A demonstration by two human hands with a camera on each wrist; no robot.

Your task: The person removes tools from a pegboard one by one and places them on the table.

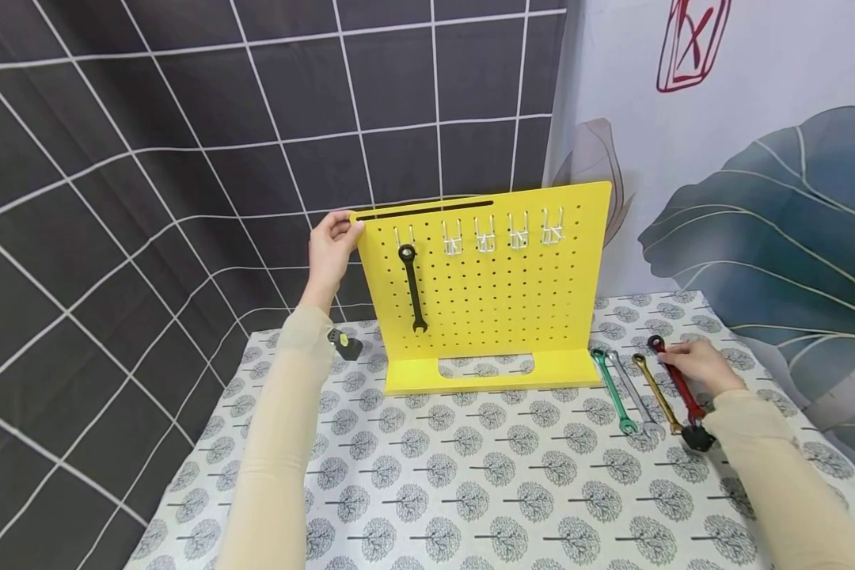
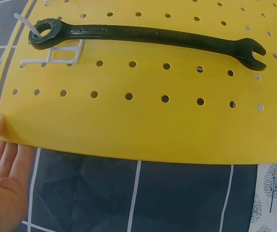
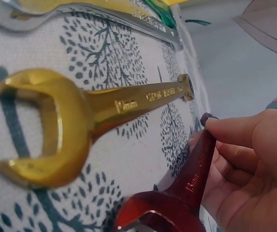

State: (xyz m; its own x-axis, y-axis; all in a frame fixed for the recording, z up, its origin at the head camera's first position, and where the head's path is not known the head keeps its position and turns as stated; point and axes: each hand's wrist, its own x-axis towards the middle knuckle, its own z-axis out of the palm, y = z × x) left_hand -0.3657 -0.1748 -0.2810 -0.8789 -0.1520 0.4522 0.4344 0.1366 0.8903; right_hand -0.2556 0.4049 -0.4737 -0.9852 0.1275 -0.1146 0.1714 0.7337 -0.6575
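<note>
My left hand (image 1: 331, 252) pinches the top left corner of a yellow pegboard (image 1: 499, 305), thumb in front and fingers behind. A black combination wrench (image 1: 413, 289) hangs by its ring end from the leftmost white hook, its open jaw pointing down. At the right of the table my right hand (image 1: 704, 367) pinches a red combination wrench (image 1: 677, 381) near its ring end, between thumb and fingers. In the right wrist view the red wrench's open end is nearest the camera, beside a gold wrench (image 3: 129, 104) lying on the cloth.
Left of the gold wrench lie a silver wrench (image 1: 634, 393) and a green wrench (image 1: 615, 393), close to the pegboard's base. Several white wire hooks (image 1: 484, 241) without wrenches line the board's upper part. A tree-patterned cloth (image 1: 442, 475) covers the table; a dark tiled backdrop (image 1: 256, 190) stands behind.
</note>
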